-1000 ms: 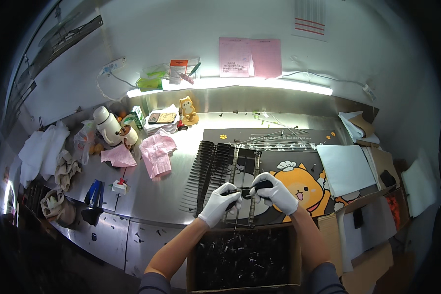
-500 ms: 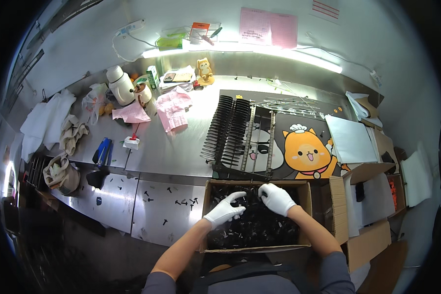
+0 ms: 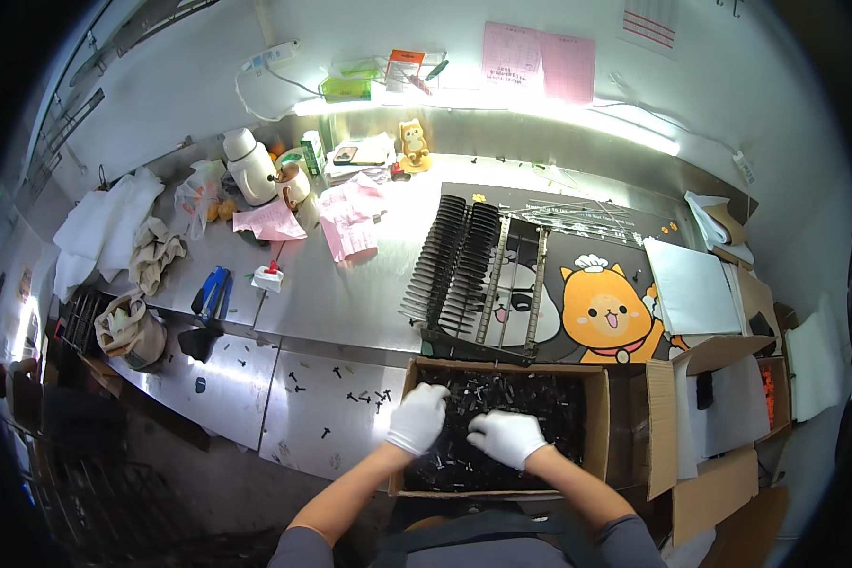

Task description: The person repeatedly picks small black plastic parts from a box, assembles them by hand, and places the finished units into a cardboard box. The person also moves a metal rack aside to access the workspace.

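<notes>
Both gloved hands down in cardboard box (image 3: pixel 592 379) at counter (image 3: pixel 350 303) front edge. Left hand (image 3: pixel 417 418) and right hand (image 3: pixel 507 438) side by side, knuckles up, on small black parts (image 3: pixel 502 393) directly beneath; grip: cannot tell. Black rack (image 3: pixel 464 265) beyond box, farther away.

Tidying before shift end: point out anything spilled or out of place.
Small black parts lie scattered on the steel bench, left of the cardboard box both gloved hands reach into. They look spilled from it.

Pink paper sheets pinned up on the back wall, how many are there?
2: the pink sheets hang side by side above the light strip, the left sheet touching the right sheet. More may be hidden beyond the frame.
</notes>
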